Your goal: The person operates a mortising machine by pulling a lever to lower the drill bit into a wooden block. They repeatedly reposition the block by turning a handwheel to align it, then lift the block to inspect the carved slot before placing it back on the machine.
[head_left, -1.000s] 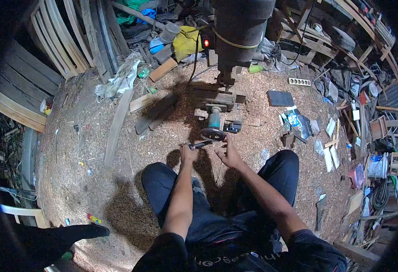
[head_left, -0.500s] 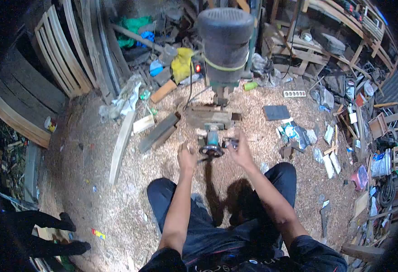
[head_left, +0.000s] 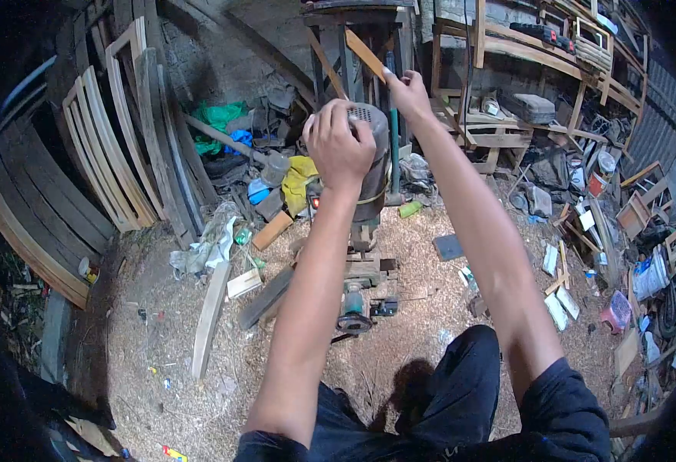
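My left hand (head_left: 339, 145) is raised in front of the upright grey motor housing (head_left: 372, 181), covering much of its top left side, with bent fingers spread apart. My right hand (head_left: 409, 96) reaches farther forward, above and right of the housing. Its thumb and fingers close around the lower end of an orange-brown wooden strip (head_left: 366, 55). Below the housing, nearer to me, are the machine's metal base (head_left: 365, 268) and a round handwheel (head_left: 354, 323), both untouched. My left forearm partly hides the dark timber (head_left: 266, 298).
Wood shavings cover the floor (head_left: 407, 331). Curved boards (head_left: 111, 162) lean at the left. Behind the machine stands a dark frame (head_left: 356, 11). A yellow cloth (head_left: 299, 183) and a wood block (head_left: 272, 231) lie at back left. Wooden racks (head_left: 542, 48) and piled scraps line the right.
Both hands have left the area by the handwheel and moved up and forward, the left to the motor housing, the right to the wooden strip. The view has tilted up.
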### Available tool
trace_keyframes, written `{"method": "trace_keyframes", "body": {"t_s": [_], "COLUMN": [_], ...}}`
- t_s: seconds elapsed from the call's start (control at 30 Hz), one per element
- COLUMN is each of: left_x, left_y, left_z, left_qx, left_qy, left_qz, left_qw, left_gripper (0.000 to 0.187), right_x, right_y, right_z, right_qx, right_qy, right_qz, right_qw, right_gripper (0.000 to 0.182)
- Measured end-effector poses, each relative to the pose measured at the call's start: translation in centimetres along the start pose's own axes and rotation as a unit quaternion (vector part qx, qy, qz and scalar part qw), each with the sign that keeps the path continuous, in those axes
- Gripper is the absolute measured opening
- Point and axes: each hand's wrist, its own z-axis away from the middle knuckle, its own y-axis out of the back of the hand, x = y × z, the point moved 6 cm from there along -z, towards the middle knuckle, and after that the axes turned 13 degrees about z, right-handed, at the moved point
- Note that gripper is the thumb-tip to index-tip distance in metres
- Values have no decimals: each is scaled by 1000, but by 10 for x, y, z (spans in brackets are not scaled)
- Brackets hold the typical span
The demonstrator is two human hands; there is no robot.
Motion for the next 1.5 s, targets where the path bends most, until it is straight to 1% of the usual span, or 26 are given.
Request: {"method": "trace_keyframes", "body": {"t_s": [0.03,0.13,0.17,0.2,0.23,0.27,0.3,0.33,0.4,0.43,0.53,0.57,0.67,0.7,0.77,0.83,0.87,0.97,1.03,1.1,1.17,1.2,1.27,1.33,1.43,1.5], "left_x": [1,-1,0,-2,-4,-7,-8,-8,-5,-8,-8,-10,-16,-12,-16,-17,-16,-14,-14,-15,-18,-18,-18,-18,-16,-16], "left_y": [1,0,0,-1,-2,-2,-3,-2,-1,-2,-1,-3,-5,-3,-4,-4,-3,-2,-3,-2,-4,-4,-4,-3,-2,-3], "left_z": [1,3,4,3,4,4,5,4,5,6,10,11,19,21,26,29,31,37,40,45,47,50,51,49,47,49], "left_qx": [27,36,45,47,47,47,60,62,69,83,68,80,78,79,67,62,60,58,61,54,56,56,56,59,65,53], "left_qy": [-21,-22,-29,-29,-29,-29,-38,-39,-39,-46,-50,-60,-56,-57,-55,-56,-49,-38,-40,-32,-29,-27,-30,-34,-43,-39], "left_qz": [3,-5,-11,-9,-9,-8,-11,-11,-8,-1,-1,0,-4,-12,-7,-6,-5,-1,-9,-3,5,9,-1,-3,-7,-10], "left_qw": [999,999,998,998,998,998,997,997,997,996,996,995,995,995,996,996,997,998,997,998,998,998,998,998,997,998], "left_gripper": [25,25,24,24,24,24,22,22,21,20,18,17,17,16,16,16,16,15,15,15,14,13,13,13,17,17], "right_x": [1,1,1,-1,-12,-10,-17,-33,-40,-48,-44,-48,-55,-57,-29,-41,-57,-36,-18,-10,-10,-10,-25,-35,-43,-31], "right_y": [-5,-18,-25,-31,-29,-30,-24,-10,-13,-7,0,5,25,31,34,57,62,76,77,84,85,86,82,73,74,78], "right_z": [-14,-36,-48,-59,-62,-79,-77,-76,-81,-66,-45,-33,26,45,63,119,151,214,259,287,293,292,288,288,286,286], "right_qx": [-15,-91,-105,-79,-110,39,2,-33,-102,-115,-49,-36,5,1,-46,-51,29,12,-13,-67,-211,-322,-492,-600,-494,-427], "right_qy": [-16,-53,-51,-35,-5,38,-3,-44,-74,-72,-88,-20,10,46,61,96,111,164,195,228,184,120,53,49,258,178], "right_qz": [5,-1,-37,-60,-59,12,-6,-23,-177,-197,-197,-200,-228,-266,-261,-175,-246,-259,-308,-271,-222,-190,-72,93,171,76], "right_qw": [1000,994,993,994,992,998,1000,998,976,971,975,979,974,963,962,979,963,952,931,933,934,920,866,793,812,883], "right_gripper": [102,132,135,135,136,92,76,75,82,73,61,52,50,51,41,55,57,54,60,68,73,74,75,75,67,63]}}
